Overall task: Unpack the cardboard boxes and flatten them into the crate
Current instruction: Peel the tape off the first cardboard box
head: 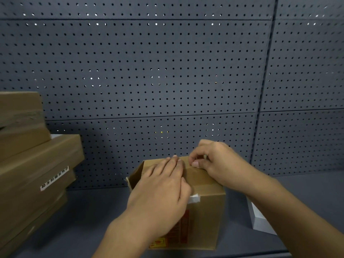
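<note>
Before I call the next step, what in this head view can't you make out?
- Contents of the small box: hidden by its top and the left hand.
- What the right hand pinches at the far top edge: fingers cover it, likely tape.
- Label on the stacked boxes: too blurred to read.
- White object: partly behind the right forearm.
- Crate: not in view.

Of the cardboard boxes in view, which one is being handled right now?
The small upright cardboard box at centre, on the shelf: the left hand lies flat on its top and the right hand pinches at its far edge. The stacked boxes at left sit untouched.
</note>
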A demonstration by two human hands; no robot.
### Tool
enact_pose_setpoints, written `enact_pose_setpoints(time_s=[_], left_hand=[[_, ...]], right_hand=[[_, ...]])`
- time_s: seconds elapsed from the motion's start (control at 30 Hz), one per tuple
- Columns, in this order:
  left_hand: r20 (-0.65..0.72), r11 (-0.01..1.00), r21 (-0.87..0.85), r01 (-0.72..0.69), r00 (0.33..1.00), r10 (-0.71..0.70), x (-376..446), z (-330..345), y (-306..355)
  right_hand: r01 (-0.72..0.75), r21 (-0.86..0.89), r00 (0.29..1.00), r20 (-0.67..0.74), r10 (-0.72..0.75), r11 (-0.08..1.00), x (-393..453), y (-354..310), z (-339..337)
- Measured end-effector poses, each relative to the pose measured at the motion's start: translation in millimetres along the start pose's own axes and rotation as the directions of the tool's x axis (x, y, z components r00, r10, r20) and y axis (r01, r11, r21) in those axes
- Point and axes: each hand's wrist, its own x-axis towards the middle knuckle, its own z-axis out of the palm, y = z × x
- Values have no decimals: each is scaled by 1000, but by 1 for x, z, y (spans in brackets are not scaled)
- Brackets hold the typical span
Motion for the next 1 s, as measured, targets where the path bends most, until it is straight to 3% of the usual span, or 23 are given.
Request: enact_pose_setpoints(time_s=[0.53,0.77,1.0], left_hand=[[10,1000,-4,-4,1000,4,2,0,0],[12,1000,2,6,1000,-6,2,0,0],[80,999,36,29,996,-32,2,1,-1]], right_hand=[[37,-30,998,56,-36,999,2,-2,7],[29,84,1000,-13,-28,996,-3,6,6],[38,57,999,0,-38,998,-2,6,6]])
